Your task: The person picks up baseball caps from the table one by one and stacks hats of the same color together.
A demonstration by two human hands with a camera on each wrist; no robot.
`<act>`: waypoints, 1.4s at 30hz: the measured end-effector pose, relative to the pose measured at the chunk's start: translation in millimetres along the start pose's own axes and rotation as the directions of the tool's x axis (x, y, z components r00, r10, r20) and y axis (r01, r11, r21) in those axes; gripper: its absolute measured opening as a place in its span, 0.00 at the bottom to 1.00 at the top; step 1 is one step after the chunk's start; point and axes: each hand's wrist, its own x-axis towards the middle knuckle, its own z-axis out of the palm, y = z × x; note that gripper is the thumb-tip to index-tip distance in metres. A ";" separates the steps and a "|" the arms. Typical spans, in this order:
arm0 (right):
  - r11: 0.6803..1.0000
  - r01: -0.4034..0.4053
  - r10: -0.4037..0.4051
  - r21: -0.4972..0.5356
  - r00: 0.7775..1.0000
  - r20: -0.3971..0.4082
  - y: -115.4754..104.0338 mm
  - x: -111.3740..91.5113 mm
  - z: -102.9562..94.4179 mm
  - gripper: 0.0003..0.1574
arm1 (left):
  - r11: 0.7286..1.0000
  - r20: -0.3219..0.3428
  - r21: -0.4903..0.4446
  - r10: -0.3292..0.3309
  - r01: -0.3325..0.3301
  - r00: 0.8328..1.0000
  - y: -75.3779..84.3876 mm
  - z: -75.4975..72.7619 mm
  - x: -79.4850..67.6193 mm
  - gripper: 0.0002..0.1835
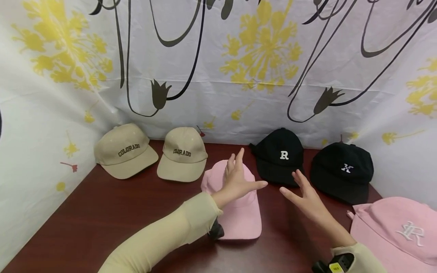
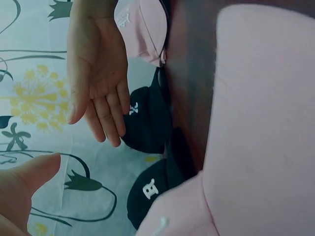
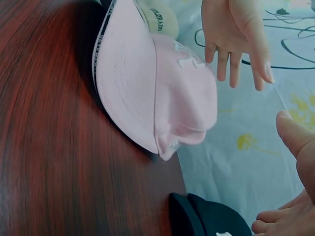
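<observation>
Both hands are raised over the table with fingers spread, holding nothing. My left hand (image 1: 235, 184) is in front of a pink baseball cap (image 1: 242, 223) in the head view and hides part of its crown. The right wrist view shows that cap (image 3: 184, 96) resting brim-down on the table, with my left hand (image 3: 234, 37) apart from it. To the right, my right hand (image 1: 310, 203) hovers just in front of a black cap with a white R (image 1: 280, 157). In the left wrist view, the palm of my right hand (image 2: 101, 64) shows, fingers extended.
Two beige COLORADO caps, one farther left (image 1: 124, 151) and one nearer the middle (image 1: 182, 155), stand at the back. Another black cap (image 1: 341, 172) sits at the back right. A second pink cap (image 1: 396, 231) lies at the right edge. Patterned cloth (image 1: 211, 60) hangs behind the dark red table (image 1: 112, 216).
</observation>
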 end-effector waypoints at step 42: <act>0.997 -0.081 0.079 -0.008 0.986 -0.150 35.7 -47.1 -87.3 0.46 | 0.999 0.138 0.000 0.040 -0.040 0.990 50.4 79.2 -1.2 0.57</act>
